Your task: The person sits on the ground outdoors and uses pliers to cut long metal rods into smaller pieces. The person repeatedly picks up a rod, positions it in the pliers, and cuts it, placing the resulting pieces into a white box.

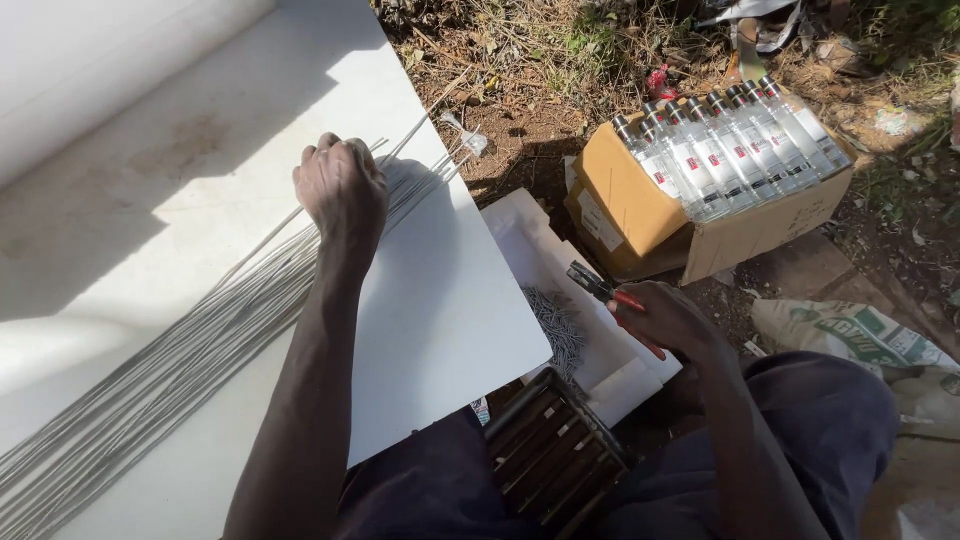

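Hands: left hand [342,188] fisted on wire bundle [170,370]; right hand [668,318] gripping red-handled pliers [600,286].
Wires: long axis diagonal across white surface [440,300], left nearer.

At about 2 o'clock in the view a brown cardboard box [640,205] lies tipped on the dirt, its open side up, with a pale rectangular label [600,222] on its near face. It is packed with clear glass bottles [735,150] in rows, each with a dark cap and a small white and red label [741,152]. At 4 o'clock a woven white sack [850,332] with green print lies flat and crumpled on the ground.
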